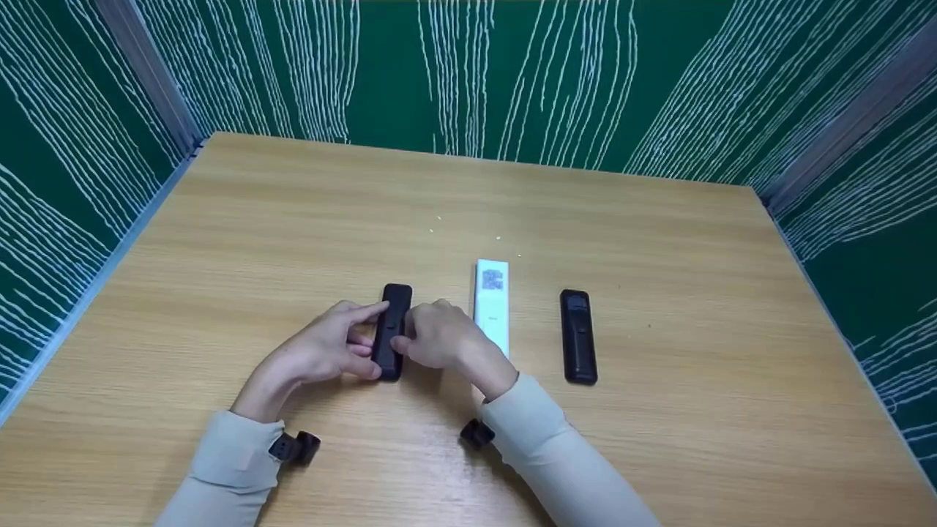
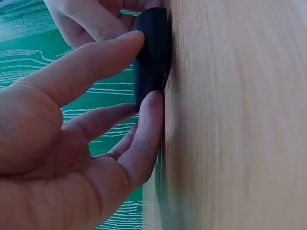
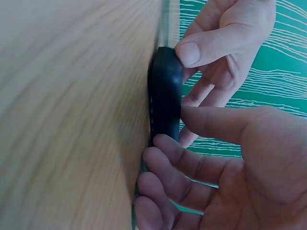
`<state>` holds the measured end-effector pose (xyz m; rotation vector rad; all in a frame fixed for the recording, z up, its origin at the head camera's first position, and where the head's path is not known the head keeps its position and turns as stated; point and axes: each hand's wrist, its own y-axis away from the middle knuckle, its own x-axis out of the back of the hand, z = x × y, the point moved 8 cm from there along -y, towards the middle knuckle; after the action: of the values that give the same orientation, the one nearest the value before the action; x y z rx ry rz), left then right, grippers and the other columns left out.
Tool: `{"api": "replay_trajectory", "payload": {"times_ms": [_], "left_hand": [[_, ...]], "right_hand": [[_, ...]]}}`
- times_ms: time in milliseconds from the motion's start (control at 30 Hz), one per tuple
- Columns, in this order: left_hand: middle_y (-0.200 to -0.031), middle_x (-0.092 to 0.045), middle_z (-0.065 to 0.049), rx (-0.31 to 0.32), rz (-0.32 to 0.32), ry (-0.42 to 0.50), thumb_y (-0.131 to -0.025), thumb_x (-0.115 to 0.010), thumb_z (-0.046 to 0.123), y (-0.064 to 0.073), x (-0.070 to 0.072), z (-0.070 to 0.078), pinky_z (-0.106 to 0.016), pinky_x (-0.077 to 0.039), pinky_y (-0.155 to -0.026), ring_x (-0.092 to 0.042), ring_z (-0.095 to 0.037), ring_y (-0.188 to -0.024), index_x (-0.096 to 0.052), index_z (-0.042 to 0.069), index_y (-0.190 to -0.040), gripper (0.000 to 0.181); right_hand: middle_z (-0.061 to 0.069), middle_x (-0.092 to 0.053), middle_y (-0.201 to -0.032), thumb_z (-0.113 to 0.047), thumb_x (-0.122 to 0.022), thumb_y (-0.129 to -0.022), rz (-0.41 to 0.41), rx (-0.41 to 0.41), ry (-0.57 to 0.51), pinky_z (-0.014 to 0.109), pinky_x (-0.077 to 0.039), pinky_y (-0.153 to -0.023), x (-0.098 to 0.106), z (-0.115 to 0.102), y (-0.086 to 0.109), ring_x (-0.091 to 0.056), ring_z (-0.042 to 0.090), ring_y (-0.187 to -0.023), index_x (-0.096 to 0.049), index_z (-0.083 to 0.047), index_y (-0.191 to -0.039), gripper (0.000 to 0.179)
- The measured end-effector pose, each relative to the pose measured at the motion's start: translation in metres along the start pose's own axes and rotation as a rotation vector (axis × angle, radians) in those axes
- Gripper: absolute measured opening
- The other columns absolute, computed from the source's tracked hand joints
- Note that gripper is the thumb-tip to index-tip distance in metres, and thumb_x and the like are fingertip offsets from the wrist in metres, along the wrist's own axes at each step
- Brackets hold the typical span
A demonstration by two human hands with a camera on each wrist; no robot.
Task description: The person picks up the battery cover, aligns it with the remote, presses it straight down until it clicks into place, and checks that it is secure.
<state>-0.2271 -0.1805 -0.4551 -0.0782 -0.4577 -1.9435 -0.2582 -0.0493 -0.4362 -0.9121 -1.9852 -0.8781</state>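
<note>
A slim black remote control [image 1: 396, 294] lies lengthwise on the table between both hands. My left hand [image 1: 322, 350] holds it from the left, the thumb at its near end and a fingertip on its upper part. From the right side, my right hand [image 1: 444, 334] grips its edge, with the thumb on its face and the fingers curled low beside it. Both wrist views show the remote [image 2: 153, 52] close against the tabletop, with fingertips at its sides. The right hand's fingers [image 3: 163, 175] bend near the table surface.
A white remote-shaped device [image 1: 492, 300] with a grey panel lies right of the hands, partly covered by the right wrist. Farther right lies a second black remote [image 1: 579, 340]. Tiny white specks dot the wooden table [image 1: 622, 241]. Green walls [image 1: 388, 73] with white lines surround it.
</note>
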Motion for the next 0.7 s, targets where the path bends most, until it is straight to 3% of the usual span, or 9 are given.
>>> {"api": "replay_trajectory", "payload": {"times_ms": [300, 700], "left_hand": [[-0.142, -0.032, -0.026, -0.005, 0.002, 0.009, -0.073, -0.077, -0.025, -0.0002, 0.0003, 0.001, -0.029, -0.06, -0.097, -0.063, -0.04, -0.123, -0.029, -0.001, -0.165, 0.107], [-0.139, -0.032, -0.025, -0.007, -0.002, 0.013, -0.072, -0.077, -0.025, 0.0, -0.0006, 0.0004, -0.029, -0.059, -0.098, -0.062, -0.039, -0.123, -0.028, 0.0, -0.166, 0.108]], "right_hand": [[-0.004, -0.053, -0.067, -0.035, -0.071, -0.102, 0.025, 0.001, -0.017, 0.03, -0.039, -0.059, 0.0012, 0.0026, -0.0043, -0.051, 0.016, -0.065, -0.07, -0.013, -0.083, 0.029], [-0.001, -0.056, -0.072, -0.033, -0.064, -0.106, 0.038, -0.02, -0.039, 0.031, -0.043, -0.065, 0.0005, 0.005, -0.0069, -0.054, 0.018, -0.072, -0.074, -0.009, -0.097, 0.028]]}}
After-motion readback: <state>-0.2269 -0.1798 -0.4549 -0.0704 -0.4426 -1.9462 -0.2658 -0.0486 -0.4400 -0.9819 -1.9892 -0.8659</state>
